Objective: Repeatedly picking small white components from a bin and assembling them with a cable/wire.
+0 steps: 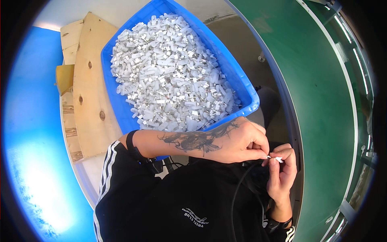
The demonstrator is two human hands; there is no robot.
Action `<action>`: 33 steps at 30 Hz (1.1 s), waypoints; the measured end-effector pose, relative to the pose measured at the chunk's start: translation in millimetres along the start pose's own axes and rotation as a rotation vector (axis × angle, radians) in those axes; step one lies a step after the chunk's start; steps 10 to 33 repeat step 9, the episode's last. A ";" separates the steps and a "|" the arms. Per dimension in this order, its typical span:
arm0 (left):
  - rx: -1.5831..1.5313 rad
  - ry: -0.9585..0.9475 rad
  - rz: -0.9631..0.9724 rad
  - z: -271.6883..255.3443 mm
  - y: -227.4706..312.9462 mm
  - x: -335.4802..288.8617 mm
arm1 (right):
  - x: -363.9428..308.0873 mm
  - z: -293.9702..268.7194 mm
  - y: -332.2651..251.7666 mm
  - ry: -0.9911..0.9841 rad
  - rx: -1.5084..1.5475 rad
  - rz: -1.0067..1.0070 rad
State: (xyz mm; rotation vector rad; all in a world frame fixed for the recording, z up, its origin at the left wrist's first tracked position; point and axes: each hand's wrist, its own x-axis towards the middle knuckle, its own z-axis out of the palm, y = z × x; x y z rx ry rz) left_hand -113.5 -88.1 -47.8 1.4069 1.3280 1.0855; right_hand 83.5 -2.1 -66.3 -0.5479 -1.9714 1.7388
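Observation:
My left hand [248, 141] reaches across from the left, its thumb and fingers pinched together on one end of a small white plastic piece [279, 160]. The other end sits between the thumb and fingertips of my right hand [284, 169], so the two hands meet at it in front of my right side. Fingers cover most of the piece, and its exact kind does not show. Behind my left forearm stands a blue tub [252, 97] heaped with many small white and translucent plastic parts [169, 72], some with thin pins or blades.
A green tabletop [322, 121] with a pale edge strip runs along the right. Left of the tub lean plywood boards [94, 80] with a yellowish block [64, 78] beside them. A bright blue surface [32, 121] fills the far left. A black cable [238, 189] hangs below my hands.

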 end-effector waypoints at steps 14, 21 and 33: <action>1.285 0.457 -0.481 -209.8 -109.0 -71.7 | 2.8 -34.8 0.3 0.387 0.168 0.067; 1.285 0.457 -0.481 -209.8 -109.0 -71.7 | 2.8 -34.8 0.3 0.387 0.168 0.067; 1.285 0.457 -0.481 -209.8 -109.0 -71.7 | 2.8 -34.8 0.3 0.387 0.168 0.067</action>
